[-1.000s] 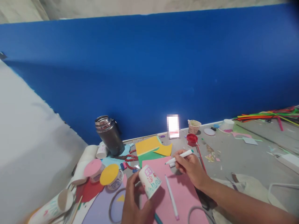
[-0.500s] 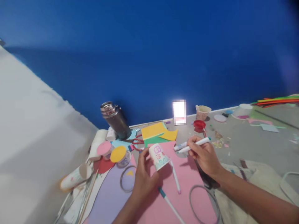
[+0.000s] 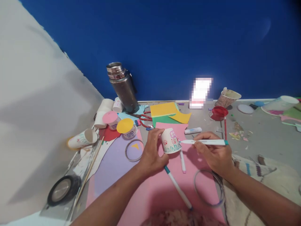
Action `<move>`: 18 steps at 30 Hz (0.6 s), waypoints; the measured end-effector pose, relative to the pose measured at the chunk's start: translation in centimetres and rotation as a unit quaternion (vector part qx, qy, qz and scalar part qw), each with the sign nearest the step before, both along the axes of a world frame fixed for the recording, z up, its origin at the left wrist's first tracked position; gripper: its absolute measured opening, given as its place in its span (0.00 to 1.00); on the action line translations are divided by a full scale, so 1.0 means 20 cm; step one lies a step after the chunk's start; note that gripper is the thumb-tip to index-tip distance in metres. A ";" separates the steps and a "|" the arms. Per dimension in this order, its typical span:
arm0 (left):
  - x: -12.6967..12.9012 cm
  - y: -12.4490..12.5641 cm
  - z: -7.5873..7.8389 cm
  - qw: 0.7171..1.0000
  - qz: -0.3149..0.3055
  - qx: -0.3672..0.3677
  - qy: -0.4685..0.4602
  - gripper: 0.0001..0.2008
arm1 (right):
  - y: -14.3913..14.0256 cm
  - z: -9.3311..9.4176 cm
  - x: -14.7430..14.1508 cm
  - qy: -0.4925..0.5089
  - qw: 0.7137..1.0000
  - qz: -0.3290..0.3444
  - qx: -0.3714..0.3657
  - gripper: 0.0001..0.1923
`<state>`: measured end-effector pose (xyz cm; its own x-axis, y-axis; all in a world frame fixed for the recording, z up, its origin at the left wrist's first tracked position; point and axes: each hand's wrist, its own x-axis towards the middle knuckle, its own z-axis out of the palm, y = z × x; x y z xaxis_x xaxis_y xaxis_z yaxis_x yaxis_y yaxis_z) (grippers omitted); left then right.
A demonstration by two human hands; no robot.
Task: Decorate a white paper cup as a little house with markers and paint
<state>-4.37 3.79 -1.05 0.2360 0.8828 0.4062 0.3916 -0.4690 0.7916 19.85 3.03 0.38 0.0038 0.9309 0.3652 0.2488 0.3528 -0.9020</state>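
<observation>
Left hand [image 3: 151, 153] grips a doodled paper cup [image 3: 171, 141] over the pink sheet [image 3: 164, 188]; right hand [image 3: 215, 153] pinches a teal-capped marker [image 3: 204, 142], tip at the cup. Cup's scribbles aren't readable.

Decorated white paper cup [image 3: 171, 141] inverted, marker [image 3: 204, 142] tip touching

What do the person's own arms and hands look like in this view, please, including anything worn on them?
Both forearms are bare as far as the frame shows: no sleeves, gloves, watch or bracelets. The left hand and right hand show no rings that I can make out. Both arms enter from the bottom edge, slim and unmarked.
</observation>
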 end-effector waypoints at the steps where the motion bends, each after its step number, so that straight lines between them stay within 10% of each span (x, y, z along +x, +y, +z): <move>1: 0.00 0.00 0.00 1.000 -0.003 0.007 0.005 0.40 | 0.00 0.00 0.00 -0.008 1.000 -0.003 0.010 0.09; 18: 0.00 -0.01 -0.03 0.998 -0.017 0.057 0.029 0.39 | -0.04 0.04 -0.03 -0.096 0.991 0.001 0.093 0.06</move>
